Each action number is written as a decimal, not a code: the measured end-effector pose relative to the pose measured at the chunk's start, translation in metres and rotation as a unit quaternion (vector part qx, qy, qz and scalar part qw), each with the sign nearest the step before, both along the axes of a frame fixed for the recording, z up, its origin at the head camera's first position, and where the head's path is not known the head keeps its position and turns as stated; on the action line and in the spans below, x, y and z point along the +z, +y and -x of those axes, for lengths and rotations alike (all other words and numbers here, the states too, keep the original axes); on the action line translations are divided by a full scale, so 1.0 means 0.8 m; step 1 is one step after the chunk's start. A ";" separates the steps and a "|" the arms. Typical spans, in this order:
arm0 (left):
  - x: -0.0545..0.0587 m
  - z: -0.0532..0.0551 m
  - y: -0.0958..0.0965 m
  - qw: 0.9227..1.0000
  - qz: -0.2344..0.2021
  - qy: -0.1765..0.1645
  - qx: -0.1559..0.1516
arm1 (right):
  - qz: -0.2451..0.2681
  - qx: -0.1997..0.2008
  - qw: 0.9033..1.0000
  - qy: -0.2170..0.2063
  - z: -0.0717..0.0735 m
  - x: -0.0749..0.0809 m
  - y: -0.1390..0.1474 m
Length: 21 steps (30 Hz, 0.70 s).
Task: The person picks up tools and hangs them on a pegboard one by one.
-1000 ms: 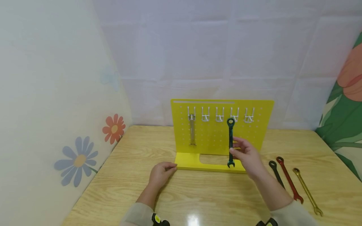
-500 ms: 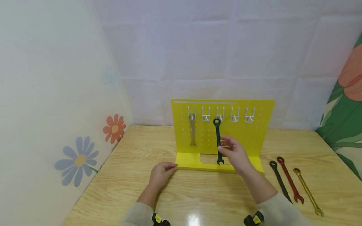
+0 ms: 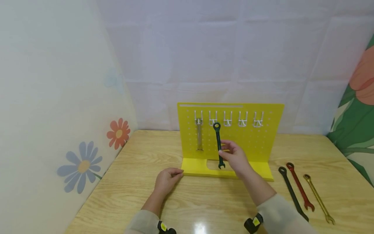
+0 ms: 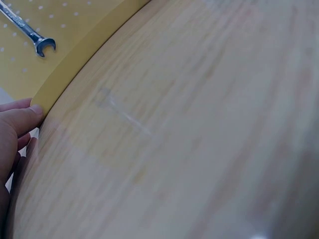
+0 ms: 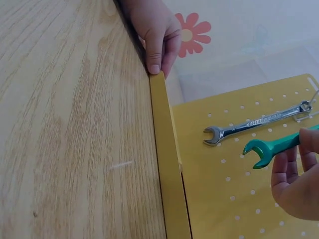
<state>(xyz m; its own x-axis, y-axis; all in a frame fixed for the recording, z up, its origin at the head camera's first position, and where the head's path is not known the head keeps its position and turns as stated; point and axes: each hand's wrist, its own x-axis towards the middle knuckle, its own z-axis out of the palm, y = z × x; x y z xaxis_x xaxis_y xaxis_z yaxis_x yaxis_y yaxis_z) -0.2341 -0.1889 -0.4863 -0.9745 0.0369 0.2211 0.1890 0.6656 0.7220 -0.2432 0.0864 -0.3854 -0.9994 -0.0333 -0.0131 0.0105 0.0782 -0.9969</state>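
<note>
My right hand (image 3: 236,158) pinches a green combination wrench (image 3: 218,143) by its shank, ring end up and open end down. The wrench is in front of the yellow pegboard (image 3: 228,143), its ring just below the second hook (image 3: 213,118) from the left. In the right wrist view its open end (image 5: 261,152) points left, near a silver wrench (image 5: 259,122). That silver wrench (image 3: 199,136) hangs from the leftmost hook. My left hand (image 3: 166,180) holds the front left corner of the pegboard's base (image 3: 194,166) between thumb and fingers, seen also in the left wrist view.
Right of the pegboard, a black wrench (image 3: 292,191), a red wrench (image 3: 300,187) and a gold wrench (image 3: 318,198) lie on the wooden table (image 3: 198,201). More white hooks (image 3: 242,119) line the board's upper part. A white cloth (image 3: 210,58) hangs behind.
My right hand has carried the green wrench leftward along the board, from before the fourth hook to before the second. My left hand has stayed at the base corner.
</note>
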 end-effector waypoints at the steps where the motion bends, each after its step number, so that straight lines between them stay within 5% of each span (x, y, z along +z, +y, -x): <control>1: -0.001 0.000 0.000 1.000 -0.003 -0.003 0.001 | 0.000 0.001 1.000 0.000 0.001 -0.001 -0.001; 21: -0.004 0.000 -0.001 1.000 0.003 0.008 0.003 | 0.037 -0.007 0.999 -0.006 0.020 -0.012 -0.018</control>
